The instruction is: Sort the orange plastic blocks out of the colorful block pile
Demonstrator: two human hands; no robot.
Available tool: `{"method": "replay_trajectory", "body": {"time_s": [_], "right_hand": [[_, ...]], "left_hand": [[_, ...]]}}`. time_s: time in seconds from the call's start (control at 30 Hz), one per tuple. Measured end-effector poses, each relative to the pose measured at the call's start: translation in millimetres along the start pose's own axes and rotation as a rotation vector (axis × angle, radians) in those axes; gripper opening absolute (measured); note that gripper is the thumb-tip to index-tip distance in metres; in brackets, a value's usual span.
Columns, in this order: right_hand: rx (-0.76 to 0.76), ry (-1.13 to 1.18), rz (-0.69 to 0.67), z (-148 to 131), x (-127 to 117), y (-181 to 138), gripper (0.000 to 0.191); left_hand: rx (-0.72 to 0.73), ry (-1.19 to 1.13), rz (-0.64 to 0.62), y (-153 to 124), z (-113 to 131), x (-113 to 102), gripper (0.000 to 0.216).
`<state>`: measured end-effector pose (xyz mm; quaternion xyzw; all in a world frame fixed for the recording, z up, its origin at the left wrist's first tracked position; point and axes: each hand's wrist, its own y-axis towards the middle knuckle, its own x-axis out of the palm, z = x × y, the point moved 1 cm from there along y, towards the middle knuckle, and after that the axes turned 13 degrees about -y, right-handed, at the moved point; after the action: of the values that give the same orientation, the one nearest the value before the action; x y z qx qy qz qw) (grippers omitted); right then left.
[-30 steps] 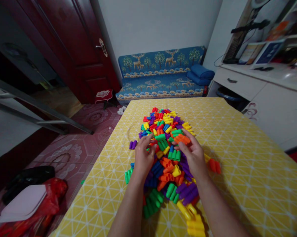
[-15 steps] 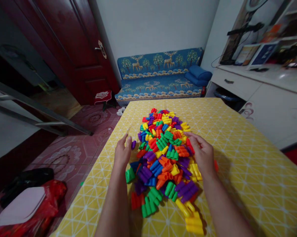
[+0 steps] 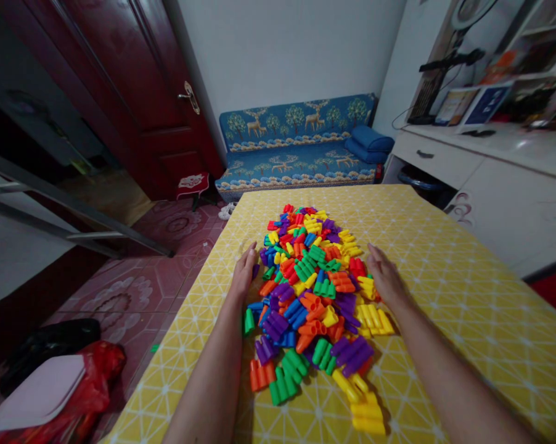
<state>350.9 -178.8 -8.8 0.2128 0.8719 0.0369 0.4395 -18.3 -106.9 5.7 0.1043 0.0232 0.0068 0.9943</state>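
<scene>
A long pile of small plastic building blocks [image 3: 312, 290] in red, orange, yellow, green, blue and purple lies along the middle of a table with a yellow patterned cloth [image 3: 444, 296]. My left hand [image 3: 244, 271] lies edge-on against the pile's left side, fingers straight, touching purple and blue pieces. My right hand [image 3: 385, 274] lies flat against the pile's right side beside yellow and red pieces. Both hands hold nothing. A stack of yellow blocks [image 3: 367, 418] lies nearest me.
A blue patterned sofa [image 3: 301, 145] stands beyond the table's far end. A dark red door [image 3: 143, 92] is at the left, white cabinets [image 3: 500, 185] at the right. A red bag and a white board [image 3: 42, 388] lie on the tiled floor at lower left.
Both hands have come off the top of the pile and moved apart to its left and right sides, and the blocks lie flatter and more spread.
</scene>
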Motion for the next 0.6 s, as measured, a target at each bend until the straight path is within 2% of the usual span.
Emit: {"method": "replay_trajectory", "body": {"time_s": [0.13, 0.3, 0.5, 0.6], "right_hand": [[-0.074, 0.066, -0.109, -23.9, 26.9, 17.2, 0.072], [-0.083, 0.097, -0.129, -41.9, 51.4, 23.6, 0.073], [-0.110, 0.078, -0.275, -64.7, 63.0, 25.5, 0.082], [-0.133, 0.064, -0.342, -74.0, 69.7, 26.8, 0.077]], "left_hand": [[0.016, -0.005, -0.072, 11.8, 3.5, 12.1, 0.059], [0.021, 0.042, -0.114, 19.1, 1.4, 25.3, 0.056], [0.003, -0.092, -0.077, 20.8, 3.9, 18.6, 0.054], [-0.001, -0.098, -0.064, 21.2, 4.8, 14.5, 0.054]]}}
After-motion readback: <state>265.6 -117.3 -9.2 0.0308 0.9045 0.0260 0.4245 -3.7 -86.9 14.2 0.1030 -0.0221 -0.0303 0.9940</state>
